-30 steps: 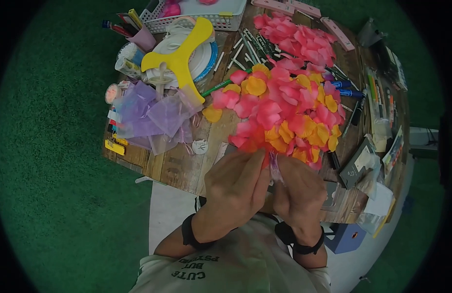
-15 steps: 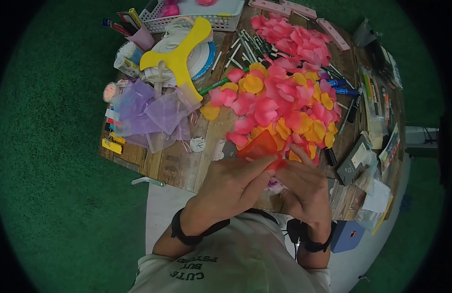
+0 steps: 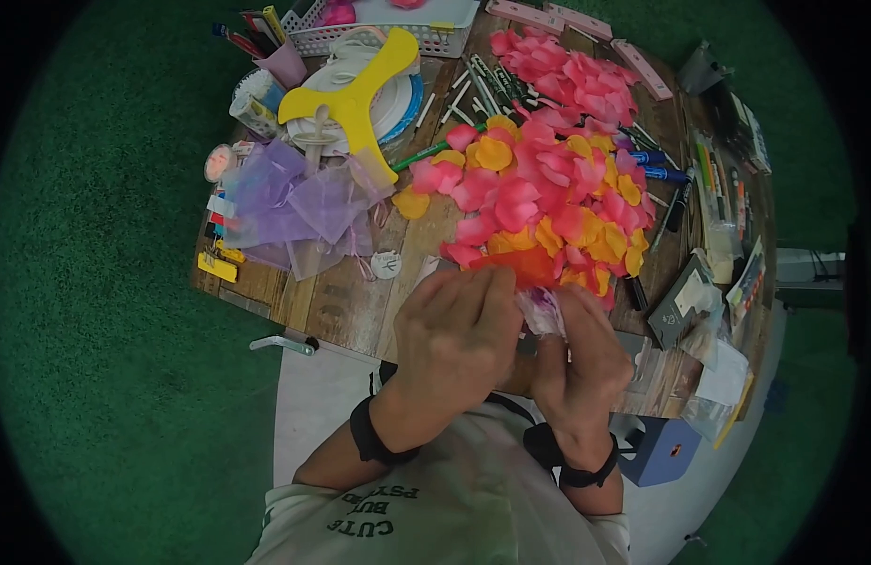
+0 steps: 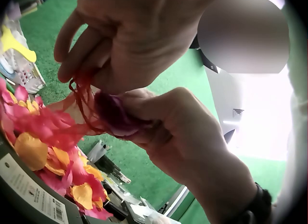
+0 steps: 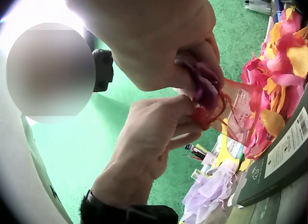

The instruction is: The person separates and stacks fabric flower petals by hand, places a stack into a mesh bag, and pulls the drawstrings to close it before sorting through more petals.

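1. Gripping a small purple bundle (image 5: pixel 206 91) in the clamped fingers of the right hand (image 3: pixel 591 350), the nearer of the two, just beside the left hand (image 3: pixel 459 328), above the near edge of the counter (image 3: pixel 349 318).
2. Pinching a sheer red bag (image 3: pixel 522 267) near its thin cords (image 4: pixel 83 104) with the left fingers, drawn together.
3. Lining up the bundle's long axis roughly forward, from the right fingers toward the bag's gathered end; impossible to tell whether inside the mouth or only alongside.
4. Extending the bag forward from the fingers, toward loose pink and yellow petals (image 3: pixel 548 188).
5. Showing the bundle crumpled, whitish-purple from the head, deep plum at the wrists; the bag soft, creased, see-through.
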`<state>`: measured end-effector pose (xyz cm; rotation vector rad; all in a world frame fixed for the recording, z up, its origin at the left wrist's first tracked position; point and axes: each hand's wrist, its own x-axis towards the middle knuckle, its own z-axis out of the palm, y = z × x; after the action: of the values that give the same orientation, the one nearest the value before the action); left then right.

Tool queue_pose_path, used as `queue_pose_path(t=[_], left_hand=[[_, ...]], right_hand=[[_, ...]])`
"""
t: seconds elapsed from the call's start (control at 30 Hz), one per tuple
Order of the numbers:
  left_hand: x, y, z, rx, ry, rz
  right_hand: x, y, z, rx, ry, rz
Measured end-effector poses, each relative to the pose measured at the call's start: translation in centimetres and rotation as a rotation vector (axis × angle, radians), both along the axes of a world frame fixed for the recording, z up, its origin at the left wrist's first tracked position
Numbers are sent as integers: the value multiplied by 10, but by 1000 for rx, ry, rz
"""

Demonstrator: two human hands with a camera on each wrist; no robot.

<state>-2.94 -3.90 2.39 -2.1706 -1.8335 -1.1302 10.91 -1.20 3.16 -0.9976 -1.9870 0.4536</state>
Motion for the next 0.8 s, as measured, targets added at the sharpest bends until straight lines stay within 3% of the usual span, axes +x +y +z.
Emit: queue_pose_path(t=[0.13,0.2,0.37,0.43,0.47,0.53,0.63,0.73,0.8], left_hand=[[-3,-1,2,-74,-26,36],[-1,-1,4,-198,-212,135],[-4,4,10,-373,-139,210],[-5,7,11,-481,-435,184],[-7,7,6,-482,-435,187],[-10,8,-9,-453,-755,77],[-13,7,-16,-513,-947,113],[-13,8,-10,-478,-881,89],[-10,8,-6,-456,-838,96]], right_hand=[[4,-1,0,-6,38,-15],[3,2,-1,76,8,71],[3,1,-4,100,4,109],[4,1,-3,101,-38,118],[3,1,-4,100,-38,120],[2,3,-9,170,-17,144],[2,6,-14,163,16,100],[7,5,-14,49,18,69],[5,6,-17,108,37,14]])
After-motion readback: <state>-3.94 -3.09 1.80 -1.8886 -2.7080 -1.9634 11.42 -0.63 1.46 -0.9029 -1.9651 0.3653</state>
